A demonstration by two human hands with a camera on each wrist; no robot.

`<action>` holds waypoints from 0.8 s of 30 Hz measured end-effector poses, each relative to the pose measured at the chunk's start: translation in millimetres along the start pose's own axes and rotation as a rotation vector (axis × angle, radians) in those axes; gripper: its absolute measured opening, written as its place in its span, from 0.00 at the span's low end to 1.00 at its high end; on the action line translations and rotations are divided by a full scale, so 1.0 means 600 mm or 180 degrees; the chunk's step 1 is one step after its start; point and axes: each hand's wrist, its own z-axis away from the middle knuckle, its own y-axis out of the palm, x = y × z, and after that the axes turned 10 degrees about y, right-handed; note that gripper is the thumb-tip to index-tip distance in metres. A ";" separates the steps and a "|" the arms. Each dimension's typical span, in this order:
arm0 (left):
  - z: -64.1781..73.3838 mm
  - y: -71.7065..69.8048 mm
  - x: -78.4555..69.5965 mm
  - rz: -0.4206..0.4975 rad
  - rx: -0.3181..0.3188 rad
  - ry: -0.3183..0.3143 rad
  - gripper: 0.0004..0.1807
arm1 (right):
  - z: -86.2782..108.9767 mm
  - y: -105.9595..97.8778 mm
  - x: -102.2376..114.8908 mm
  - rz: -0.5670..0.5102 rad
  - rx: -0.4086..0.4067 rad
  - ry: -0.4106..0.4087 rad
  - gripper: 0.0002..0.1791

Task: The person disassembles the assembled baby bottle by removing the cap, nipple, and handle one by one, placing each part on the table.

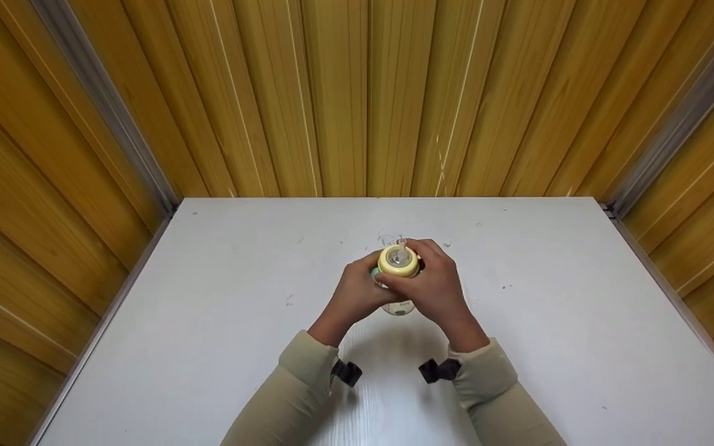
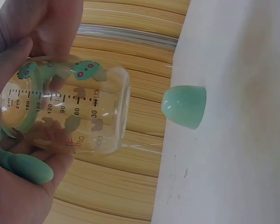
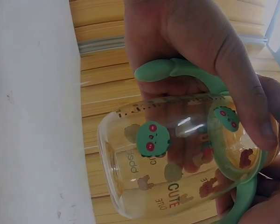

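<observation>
A clear baby bottle (image 1: pixel 398 263) with a yellow collar and teat, green handles and a printed scale is held a little above the white table (image 1: pixel 208 322). My left hand (image 1: pixel 354 296) grips the bottle's (image 2: pixel 74 112) glass body, one green handle (image 2: pixel 23 165) lying against its palm (image 2: pixel 18 196). My right hand (image 1: pixel 436 286) curls round the upper part of the bottle (image 3: pixel 168 158), its fingers (image 3: pixel 210 42) over the other green handle (image 3: pixel 177 70). The bottle looks empty. A green dome cap (image 2: pixel 184 106) stands on the table (image 2: pixel 242 154) just beyond it; my hands hide it in the head view.
Ribbed wooden panel walls (image 1: pixel 332 93) close in the table at the back and on both sides, with metal corner strips (image 1: pixel 109 105). The table top carries only small dark scuffs (image 1: pixel 289 300).
</observation>
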 end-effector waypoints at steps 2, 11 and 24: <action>-0.004 0.001 0.001 0.0026 0.0034 -0.0052 0.41 | -0.003 0.000 -0.002 -0.0005 -0.0008 0.0008 0.38; -0.013 0.000 0.004 0.0050 0.0075 -0.0062 0.36 | -0.011 0.000 -0.008 0.0050 0.0013 -0.0001 0.39; -0.017 0.000 0.007 0.0102 0.0209 -0.0021 0.36 | -0.007 -0.009 -0.014 -0.0039 0.0147 0.0093 0.37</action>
